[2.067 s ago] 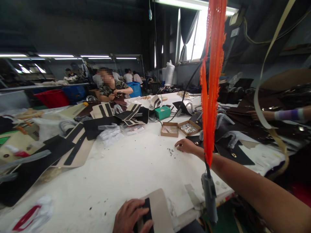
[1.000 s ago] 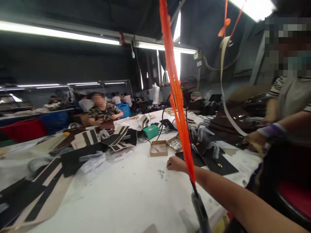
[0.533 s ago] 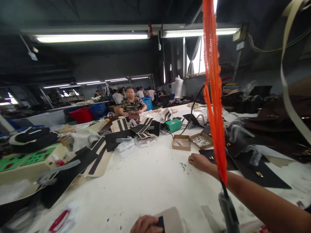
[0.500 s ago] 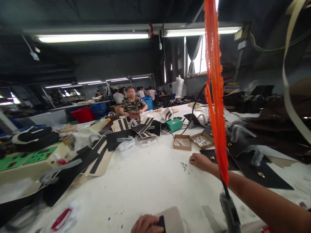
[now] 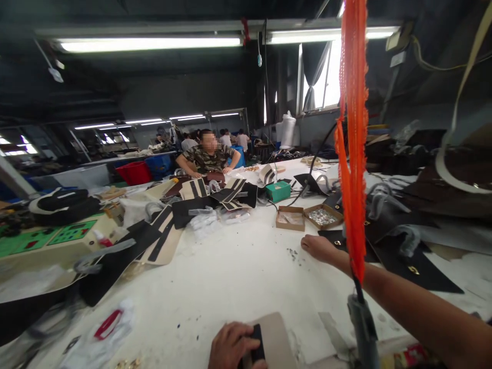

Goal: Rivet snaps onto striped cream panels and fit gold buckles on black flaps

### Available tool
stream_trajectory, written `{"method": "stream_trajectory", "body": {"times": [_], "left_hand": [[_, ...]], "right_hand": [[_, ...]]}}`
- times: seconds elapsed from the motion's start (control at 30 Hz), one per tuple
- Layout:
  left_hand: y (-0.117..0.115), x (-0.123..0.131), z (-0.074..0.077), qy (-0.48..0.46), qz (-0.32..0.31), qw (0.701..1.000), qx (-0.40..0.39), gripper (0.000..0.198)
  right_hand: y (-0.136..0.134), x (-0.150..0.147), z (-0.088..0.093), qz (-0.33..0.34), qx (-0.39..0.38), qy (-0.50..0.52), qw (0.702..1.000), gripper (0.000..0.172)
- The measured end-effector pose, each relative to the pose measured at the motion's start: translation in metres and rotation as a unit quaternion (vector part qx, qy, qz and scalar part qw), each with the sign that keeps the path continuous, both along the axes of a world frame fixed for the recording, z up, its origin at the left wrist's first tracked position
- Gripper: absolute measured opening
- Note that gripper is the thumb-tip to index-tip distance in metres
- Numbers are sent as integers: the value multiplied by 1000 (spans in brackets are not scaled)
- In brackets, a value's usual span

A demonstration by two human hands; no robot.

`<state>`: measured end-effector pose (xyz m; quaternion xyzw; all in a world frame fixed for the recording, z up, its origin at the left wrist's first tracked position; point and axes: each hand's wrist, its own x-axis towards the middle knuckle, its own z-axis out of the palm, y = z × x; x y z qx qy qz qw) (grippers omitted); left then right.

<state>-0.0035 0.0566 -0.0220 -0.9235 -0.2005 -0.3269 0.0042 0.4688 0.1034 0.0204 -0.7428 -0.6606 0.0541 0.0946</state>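
Observation:
My left hand (image 5: 232, 347) lies at the near edge of the white table (image 5: 215, 287), fingers curled down on a beige panel with a black stripe (image 5: 269, 341). My right arm stretches far across the table. My right hand (image 5: 318, 247) rests with fingers closed beside a scatter of small dark metal pieces (image 5: 292, 253); what the fingers hold is too small to name. Two open cardboard boxes (image 5: 291, 218) of small hardware (image 5: 322, 217) stand just beyond it. Black leather panels with gold fittings (image 5: 413, 264) lie to its right.
An orange cord bundle (image 5: 353, 154) hangs in front of me down to a grey tool (image 5: 361, 323). Striped beige-and-black panels (image 5: 161, 241), plastic bags (image 5: 203, 221) and a green box (image 5: 278, 191) crowd the far table. A person in camouflage (image 5: 209, 156) sits opposite.
The view swung up and right, then back down, so my left hand and its panel show more fully again. My right hand has stayed by the small metal pieces.

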Motion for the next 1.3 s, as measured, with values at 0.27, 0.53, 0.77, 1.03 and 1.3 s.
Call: {"method": "stream_trajectory", "body": {"times": [0.27, 0.53, 0.77, 1.03, 1.3], "left_hand": [[-19, 13, 23, -21, 48, 998, -33, 26], [-19, 13, 19, -7, 58, 996, -73, 23], [-18, 13, 16, -1, 56, 995, -87, 23], [-18, 15, 18, -5, 53, 995, -85, 22], [-20, 15, 21, -7, 57, 995, -84, 24]], "right_hand": [[-1, 10, -1, -42, 6, 30, 999, 26], [-15, 20, 7, -37, 23, 95, 995, 25], [-41, -2, 15, 4, 23, 139, 990, 22], [-40, -14, 10, 7, 7, 146, 989, 19], [-37, -12, 10, 16, -11, 150, 989, 22]]}}
